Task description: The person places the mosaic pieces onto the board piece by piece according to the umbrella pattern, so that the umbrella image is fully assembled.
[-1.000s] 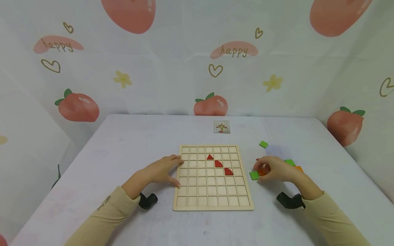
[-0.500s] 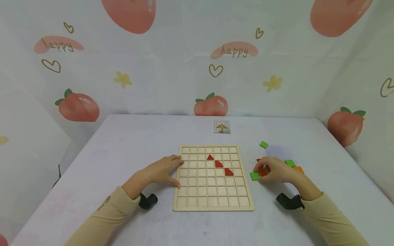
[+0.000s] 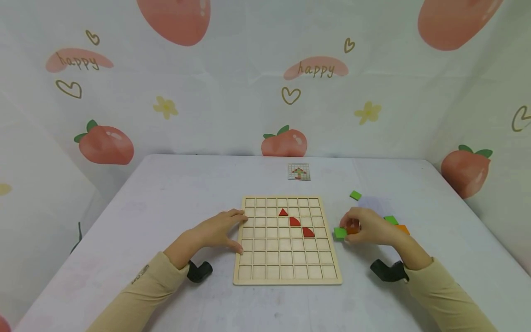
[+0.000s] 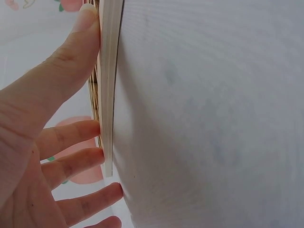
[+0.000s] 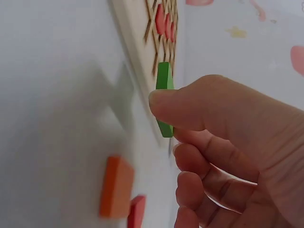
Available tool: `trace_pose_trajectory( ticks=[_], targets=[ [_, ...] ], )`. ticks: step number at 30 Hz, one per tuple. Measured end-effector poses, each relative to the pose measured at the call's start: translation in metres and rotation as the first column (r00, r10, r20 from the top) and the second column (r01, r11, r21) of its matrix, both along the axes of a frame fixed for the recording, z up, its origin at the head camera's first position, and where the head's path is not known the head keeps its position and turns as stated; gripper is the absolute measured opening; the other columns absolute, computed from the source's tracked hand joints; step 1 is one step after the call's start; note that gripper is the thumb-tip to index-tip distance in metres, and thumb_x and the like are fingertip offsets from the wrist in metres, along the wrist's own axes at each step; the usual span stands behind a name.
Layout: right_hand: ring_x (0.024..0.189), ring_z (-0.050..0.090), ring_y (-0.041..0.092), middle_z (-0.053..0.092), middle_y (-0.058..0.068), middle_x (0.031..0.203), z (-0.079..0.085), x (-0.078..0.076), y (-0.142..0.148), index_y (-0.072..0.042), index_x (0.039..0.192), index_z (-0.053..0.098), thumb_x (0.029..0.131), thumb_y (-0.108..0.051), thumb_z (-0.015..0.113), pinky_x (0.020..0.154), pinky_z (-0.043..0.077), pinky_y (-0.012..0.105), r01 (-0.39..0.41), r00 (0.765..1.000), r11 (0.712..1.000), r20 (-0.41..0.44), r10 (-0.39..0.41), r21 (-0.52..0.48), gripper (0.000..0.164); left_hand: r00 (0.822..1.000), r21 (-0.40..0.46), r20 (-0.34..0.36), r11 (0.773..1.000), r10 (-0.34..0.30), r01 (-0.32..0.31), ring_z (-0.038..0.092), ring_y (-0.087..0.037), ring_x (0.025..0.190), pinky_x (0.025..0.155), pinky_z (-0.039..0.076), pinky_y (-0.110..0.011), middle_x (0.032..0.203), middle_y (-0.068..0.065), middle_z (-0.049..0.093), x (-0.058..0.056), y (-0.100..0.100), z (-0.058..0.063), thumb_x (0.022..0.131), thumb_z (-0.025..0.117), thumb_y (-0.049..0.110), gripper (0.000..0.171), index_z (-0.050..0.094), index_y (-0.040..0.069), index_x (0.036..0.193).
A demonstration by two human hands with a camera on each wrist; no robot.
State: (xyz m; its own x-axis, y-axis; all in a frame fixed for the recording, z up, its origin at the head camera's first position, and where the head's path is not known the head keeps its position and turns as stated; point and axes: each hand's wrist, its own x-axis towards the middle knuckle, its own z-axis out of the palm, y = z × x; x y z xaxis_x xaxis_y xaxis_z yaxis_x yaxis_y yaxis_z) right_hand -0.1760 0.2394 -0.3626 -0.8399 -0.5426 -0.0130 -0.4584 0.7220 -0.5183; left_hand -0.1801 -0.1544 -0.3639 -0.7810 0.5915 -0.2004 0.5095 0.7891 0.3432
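A light wooden grid board (image 3: 274,258) lies on the table with a red triangle (image 3: 283,212) and two red quarter-circle pieces (image 3: 309,232) in its cells. Against the board's left edge rests my left hand (image 3: 211,230), thumb and fingers spread, fingertips right at the wood. My right hand (image 3: 367,227) pinches a green square tile (image 5: 165,76) between thumb and index finger, just off the board's right side. In the right wrist view the tile is held clear above the table. Below it are an orange block (image 5: 116,187) and a red piece (image 5: 136,211).
Behind the right hand lie a green tile (image 3: 391,220) and an orange piece (image 3: 402,229), partly hidden by the wrist. Another green tile (image 3: 355,195) lies farther back. A small pattern card (image 3: 299,171) lies beyond the board, before a printed cloth backdrop (image 3: 232,115).
The right hand has taken up the green tile from the table and moved it slightly left and up towards the board. The left hand and the board have stayed put.
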Motion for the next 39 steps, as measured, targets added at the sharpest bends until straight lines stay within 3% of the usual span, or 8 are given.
trace_pose_trajectory(
  ticks=[9, 15, 23, 39],
  targets=[
    [0.073, 0.051, 0.009, 0.063, 0.0, 0.087, 0.008, -0.002, -0.031, -0.006, 0.09, 0.064, 0.073, -0.008, 0.074, 0.063, 0.045, 0.019, -0.036, 0.999, 0.999, -0.008, 0.036, -0.014, 0.019, 1.0, 0.003, 0.001, 1.0, -0.005, 0.005, 0.041, -0.04, 0.13, 0.106, 0.037, -0.051, 0.144, -0.02, 0.038, 0.0, 0.001, 0.0, 0.07, 0.076, 0.045, 0.085, 0.044, 0.001, 0.136],
    [0.075, 0.052, 0.013, 0.062, 0.003, 0.086, 0.008, -0.004, -0.058, -0.006, 0.089, 0.065, 0.074, -0.007, 0.073, 0.063, 0.045, 0.02, -0.039, 0.998, 0.999, 0.037, 0.04, -0.032, 0.017, 1.0, 0.009, 0.002, 1.0, -0.011, 0.011, 0.041, -0.041, 0.129, 0.106, 0.037, -0.052, 0.145, -0.02, 0.038, -0.001, 0.0, -0.002, 0.071, 0.076, 0.045, 0.085, 0.043, 0.001, 0.136],
    [0.071, 0.048, 0.012, 0.059, 0.001, 0.081, 0.007, -0.004, -0.087, -0.007, 0.087, 0.067, 0.075, -0.009, 0.075, 0.059, 0.042, 0.018, -0.016, 0.999, 1.0, 0.046, 0.015, 0.021, 0.015, 1.0, 0.007, 0.0, 1.0, -0.012, 0.012, 0.041, -0.04, 0.129, 0.106, 0.037, -0.051, 0.144, -0.02, 0.038, -0.002, 0.0, -0.001, 0.071, 0.077, 0.044, 0.084, 0.044, 0.001, 0.135],
    [0.076, 0.055, 0.013, 0.061, 0.002, 0.084, 0.002, -0.006, -0.103, -0.007, 0.086, 0.067, 0.073, -0.013, 0.078, 0.066, 0.047, 0.023, 0.024, 1.0, 0.993, -0.007, -0.023, 0.114, 0.017, 1.0, 0.001, 0.007, 1.0, -0.005, 0.005, 0.04, -0.041, 0.13, 0.106, 0.036, -0.051, 0.145, -0.02, 0.037, -0.001, 0.0, 0.0, 0.071, 0.077, 0.044, 0.085, 0.043, 0.001, 0.136]
  ],
)
